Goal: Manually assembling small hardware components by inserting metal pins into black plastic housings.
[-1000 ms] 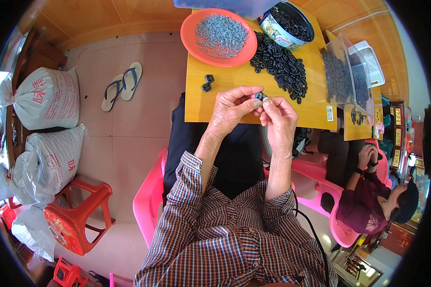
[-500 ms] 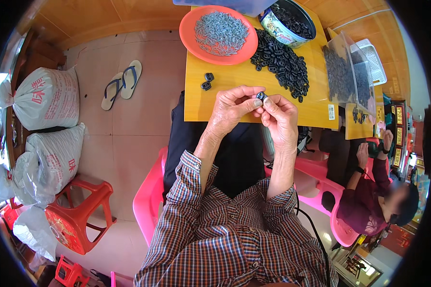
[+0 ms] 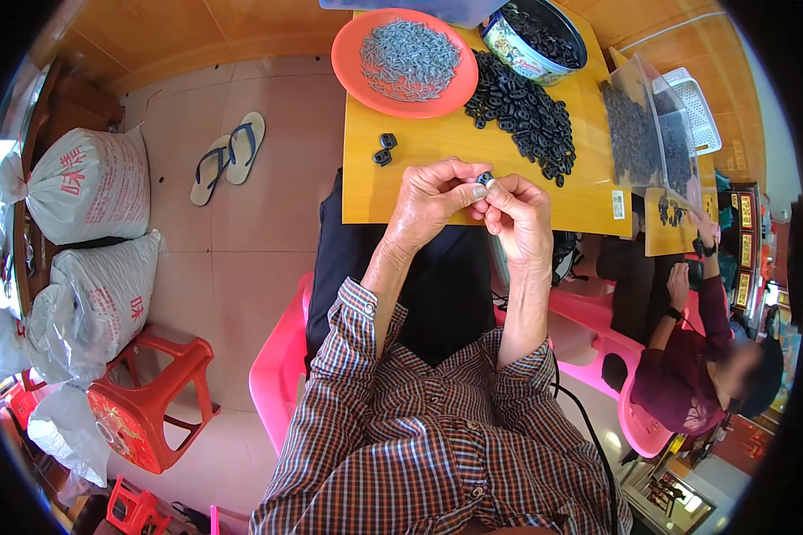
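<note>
Between the fingertips of both hands, just above the table's near edge, is a small black cord lock (image 3: 484,178). My left hand (image 3: 430,203) pinches it from the left with thumb and forefinger. My right hand (image 3: 519,214) closes on it from the right, its thumb against the piece. Fingers cover most of it. Two similar black cord locks (image 3: 384,149) lie together on the table left of my hands. Beyond my hands spreads a pile of black plastic parts (image 3: 531,120), next to an orange plate (image 3: 352,76) heaped with small grey metal springs (image 3: 410,61).
A round tub (image 3: 517,53) of black parts stands behind the pile on the yellow table (image 3: 375,201). Clear plastic bins (image 3: 638,134) hold more parts at right, near a seated co-worker (image 3: 678,374). Flip-flops (image 3: 227,156), white sacks (image 3: 85,187) and a red stool (image 3: 147,401) are at left.
My hands keep nearly the same pinch on the cord lock, with only a slight shift of the fingers. At right, the co-worker's far arm has reached forward toward the small table.
</note>
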The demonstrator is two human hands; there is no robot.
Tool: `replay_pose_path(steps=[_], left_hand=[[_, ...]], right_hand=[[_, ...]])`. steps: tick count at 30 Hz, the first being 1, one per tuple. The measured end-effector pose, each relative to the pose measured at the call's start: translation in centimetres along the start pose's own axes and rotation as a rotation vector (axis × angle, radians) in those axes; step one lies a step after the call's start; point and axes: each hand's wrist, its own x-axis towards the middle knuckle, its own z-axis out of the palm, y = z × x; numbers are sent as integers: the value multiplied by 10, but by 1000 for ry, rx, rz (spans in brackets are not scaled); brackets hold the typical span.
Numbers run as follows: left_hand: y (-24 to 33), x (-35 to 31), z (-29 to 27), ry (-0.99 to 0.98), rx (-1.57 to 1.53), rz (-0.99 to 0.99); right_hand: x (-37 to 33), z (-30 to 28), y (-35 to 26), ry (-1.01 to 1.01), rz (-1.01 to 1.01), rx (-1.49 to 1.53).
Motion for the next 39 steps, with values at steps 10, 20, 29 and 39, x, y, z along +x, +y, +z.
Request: replay_pose_path(steps=[10,20,29,39], left_hand=[[2,0,2,21,121,55],[13,-28,-5,518,1345,680],[17,-33,-19,596,1577,614],[16,-33,-24,614,1466,531]], right_hand=[[1,-1,6,41,-12,-38],[-4,6,25,228,-167,-557],[17,-2,31,275,-469,-867],[70,5,19,422,-701,-1355]])
